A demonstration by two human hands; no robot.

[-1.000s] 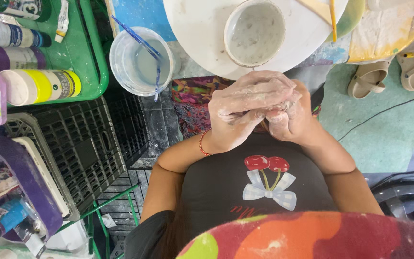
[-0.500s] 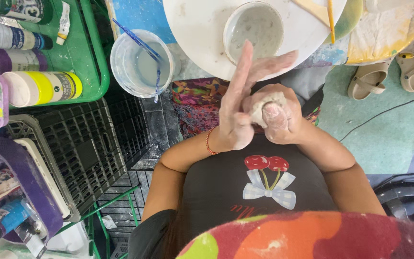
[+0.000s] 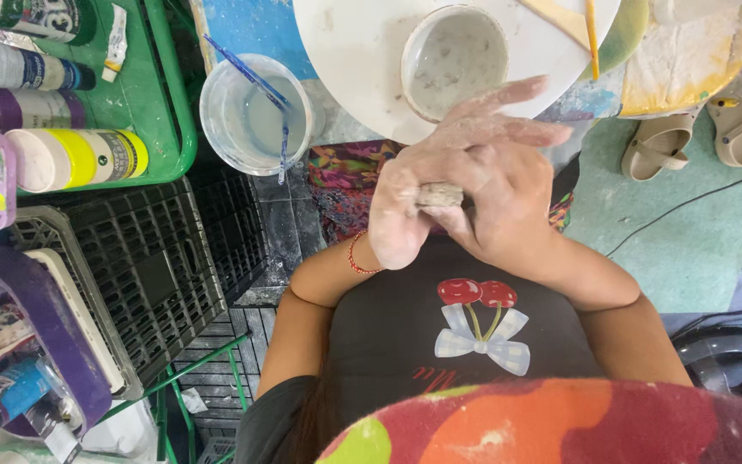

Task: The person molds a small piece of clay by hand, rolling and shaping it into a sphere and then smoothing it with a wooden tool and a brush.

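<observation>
While both hands press small clay lump (image 3: 438, 194), left hand (image 3: 427, 193) flat, right hand (image 3: 508, 202) curled under; lump rough, shaping not finished.

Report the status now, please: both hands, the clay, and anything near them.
Left hand and right hand pressed around clay lump. Clay mostly hidden between palms. White bowl just ahead; nothing blocking.

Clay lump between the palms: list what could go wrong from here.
1. The clay lump is pressed between the left hand and right hand, held above the lap; a slip would likely drop it onto the dark shirt.
2. Both hands are clay-coated, so grip may be slick.
</observation>
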